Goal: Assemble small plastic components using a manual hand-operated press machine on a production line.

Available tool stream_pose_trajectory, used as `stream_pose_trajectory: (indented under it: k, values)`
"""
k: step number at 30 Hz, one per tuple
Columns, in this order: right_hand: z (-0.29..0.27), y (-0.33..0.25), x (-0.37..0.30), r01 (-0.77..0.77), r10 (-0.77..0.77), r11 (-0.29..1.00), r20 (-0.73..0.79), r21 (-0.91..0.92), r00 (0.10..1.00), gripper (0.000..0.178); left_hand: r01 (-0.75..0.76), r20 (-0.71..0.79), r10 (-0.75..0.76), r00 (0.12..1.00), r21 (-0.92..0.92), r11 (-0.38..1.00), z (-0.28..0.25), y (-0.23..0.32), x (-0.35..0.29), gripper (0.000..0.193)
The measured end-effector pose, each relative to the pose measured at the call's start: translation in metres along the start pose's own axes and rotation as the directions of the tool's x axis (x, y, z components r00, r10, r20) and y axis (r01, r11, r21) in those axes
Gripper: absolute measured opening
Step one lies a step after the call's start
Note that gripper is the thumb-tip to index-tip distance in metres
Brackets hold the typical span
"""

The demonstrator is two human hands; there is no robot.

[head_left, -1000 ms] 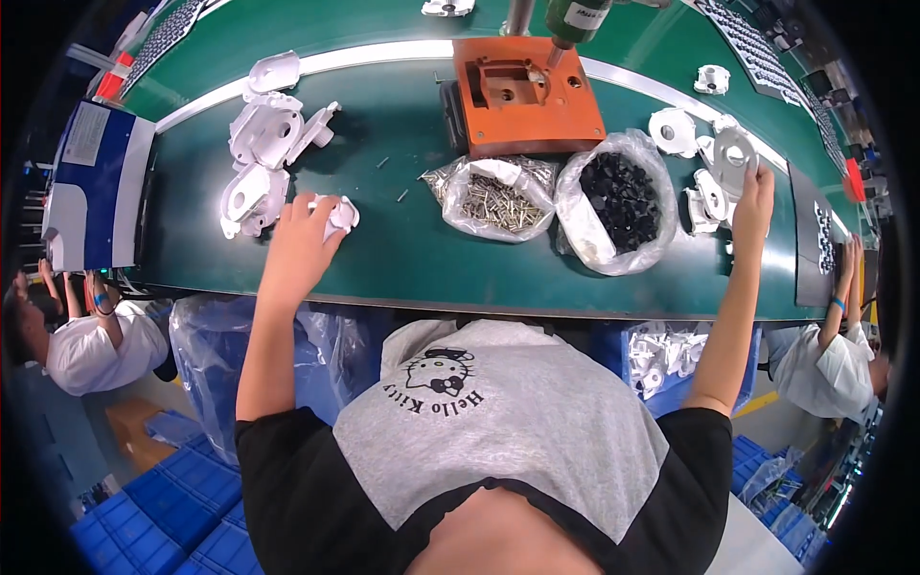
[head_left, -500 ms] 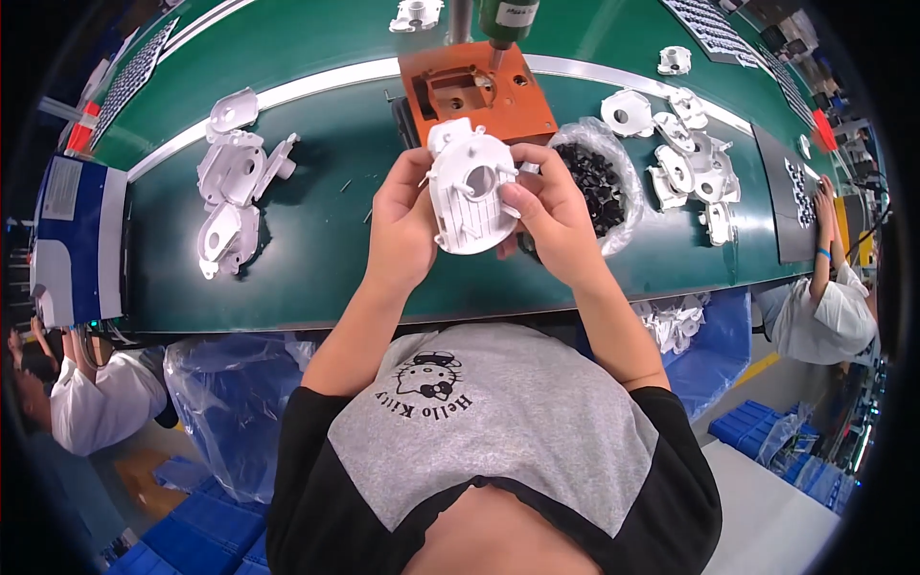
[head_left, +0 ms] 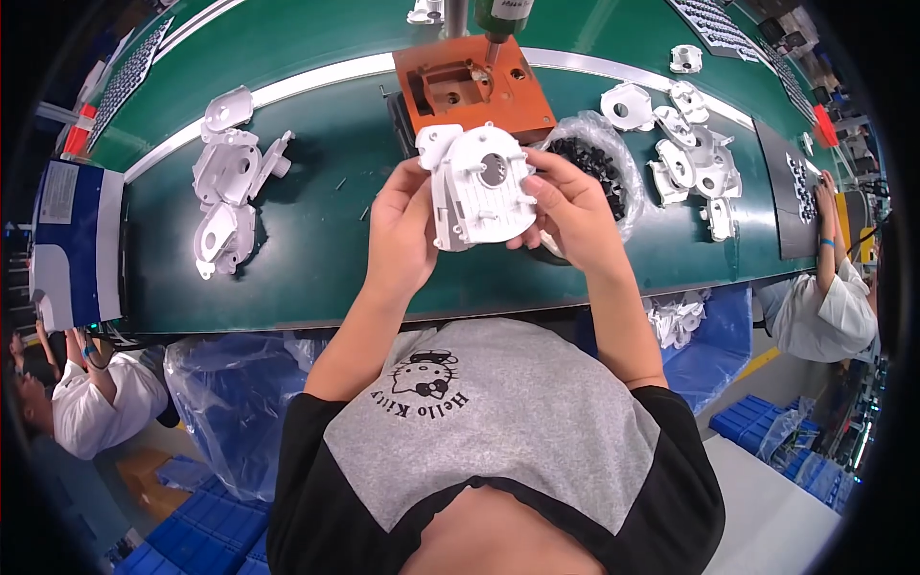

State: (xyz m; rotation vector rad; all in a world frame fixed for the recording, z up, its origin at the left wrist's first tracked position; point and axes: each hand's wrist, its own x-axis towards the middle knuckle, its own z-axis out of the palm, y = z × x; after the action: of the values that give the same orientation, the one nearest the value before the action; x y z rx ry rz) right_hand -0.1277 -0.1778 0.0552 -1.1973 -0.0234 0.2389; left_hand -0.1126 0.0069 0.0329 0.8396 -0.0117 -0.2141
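Both my hands hold a white plastic housing (head_left: pixel 498 216) above the bench, its round hole and ribbed face toward me. My left hand (head_left: pixel 402 225) is closed on its left edge, where another white portion sticks out behind the front face. I cannot tell whether this is one piece or two. On the right edge, my right hand (head_left: pixel 575 206) grips with thumb and fingers. Just beyond the housing sits an orange fixture block (head_left: pixel 527 110) with a hollowed recess, under a green-bodied tool (head_left: pixel 503 14) pointing down. Beside my right hand stands a clear plastic bag (head_left: pixel 630 182) of small black parts.
White housings lie in a cluster (head_left: pixel 225 172) on the left and another cluster (head_left: pixel 709 163) on the right. Tiny pins (head_left: pixel 341 182) are scattered on the green bench (head_left: pixel 316 259). A dark tray (head_left: pixel 781 211) lies far right, by a co-worker's hands. Blue bins stand below.
The housing has moved slightly right and turned in my hands, showing more of the portion behind its left edge. My right hand has shifted right with it.
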Motion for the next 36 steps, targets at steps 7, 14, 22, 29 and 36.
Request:
stream_pose_trajectory:
  k: [7, 14, 22, 29, 36]
  values:
    - [0.001, 0.007, -0.003, 0.0, -0.007, 0.911, -0.015, -0.413, 1.0, 0.039, -0.001, 0.037, 0.003, 0.999, -0.046, 0.999, -0.003, -0.011, 0.001, 0.018]
    - [-0.009, 0.014, -0.003, -0.045, 0.074, 0.918, 0.06, -0.394, 0.995, 0.024, 0.027, 0.038, -0.031, 0.999, 0.109, 0.994, 0.002, -0.001, 0.004, 0.025]
    - [-0.024, 0.009, -0.005, 0.094, -0.11, 0.832, 0.002, -0.546, 0.994, 0.019, -0.143, 0.192, 0.064, 0.979, 0.437, 0.888, 0.004, 0.01, 0.012, 0.023]
    - [-0.095, 0.008, -0.003, -0.1, -0.333, 0.048, -0.11, -0.994, 0.936, 0.023, -0.466, 0.473, 0.26, 0.842, 0.88, -0.092, 0.006, 0.052, 0.066, 0.022]
    - [-0.102, 0.002, 0.008, -0.099, -0.247, -0.054, -0.082, -0.994, 0.966, 0.018, -0.574, 0.735, 0.135, 0.664, 0.617, -0.539, 0.004, 0.037, 0.104, 0.01]
